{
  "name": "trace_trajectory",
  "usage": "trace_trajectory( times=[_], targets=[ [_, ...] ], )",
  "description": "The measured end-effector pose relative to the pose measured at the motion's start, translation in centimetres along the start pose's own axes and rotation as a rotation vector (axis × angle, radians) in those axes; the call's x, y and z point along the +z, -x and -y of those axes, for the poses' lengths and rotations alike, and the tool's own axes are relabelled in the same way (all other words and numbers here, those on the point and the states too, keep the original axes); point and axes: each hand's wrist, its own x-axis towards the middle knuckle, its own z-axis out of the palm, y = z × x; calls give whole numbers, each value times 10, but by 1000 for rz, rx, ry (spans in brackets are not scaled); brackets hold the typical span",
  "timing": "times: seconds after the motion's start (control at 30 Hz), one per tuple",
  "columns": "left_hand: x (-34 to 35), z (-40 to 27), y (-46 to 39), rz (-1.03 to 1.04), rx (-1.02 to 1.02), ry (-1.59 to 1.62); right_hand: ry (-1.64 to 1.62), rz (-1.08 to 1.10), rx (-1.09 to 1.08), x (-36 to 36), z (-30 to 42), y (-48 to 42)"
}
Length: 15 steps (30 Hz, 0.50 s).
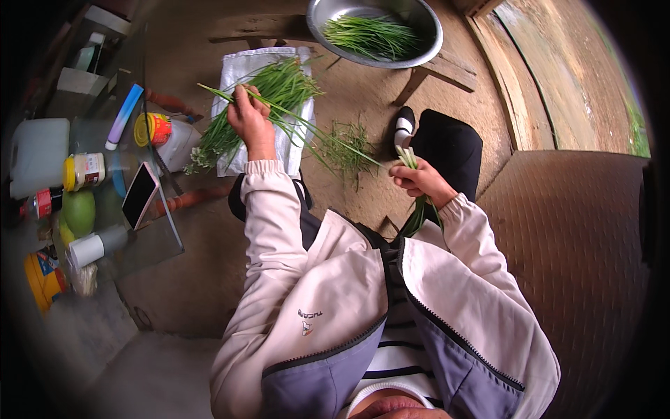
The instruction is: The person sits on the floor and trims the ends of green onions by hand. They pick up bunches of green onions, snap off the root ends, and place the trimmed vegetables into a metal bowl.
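Observation:
My left hand [251,119] is closed on a few long green stalks, probably garlic chives, whose pale ends slant right and down towards the other hand. Below it lies a heap of the same greens [288,86] on a white woven sack [230,65]; small white flowers show at the heap's lower left. My right hand [421,179] grips a small bunch of greens [416,217], white stem ends up and leaves hanging below; its fingertips are by the far end of a long stalk. Loose green scraps [348,149] lie on the floor between the hands.
A metal basin [439,39] with more greens stands on a wooden bench [450,72] at the top. At left, a glass table [175,230] holds a phone [141,195], jars, bottles, a green fruit [79,212] and a white cup [87,251]. A brown textured panel [570,235] is at right.

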Motion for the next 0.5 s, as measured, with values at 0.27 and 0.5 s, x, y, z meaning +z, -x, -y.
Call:
trace_trajectory(
  times=[0.27, 0.5],
  targets=[
    [18, 12, 27, 536, 578, -753, 221, -274, -398, 15, 68, -12],
    [20, 34, 47, 594, 147, -548, 562, -189, -849, 84, 105, -81]
  ],
)
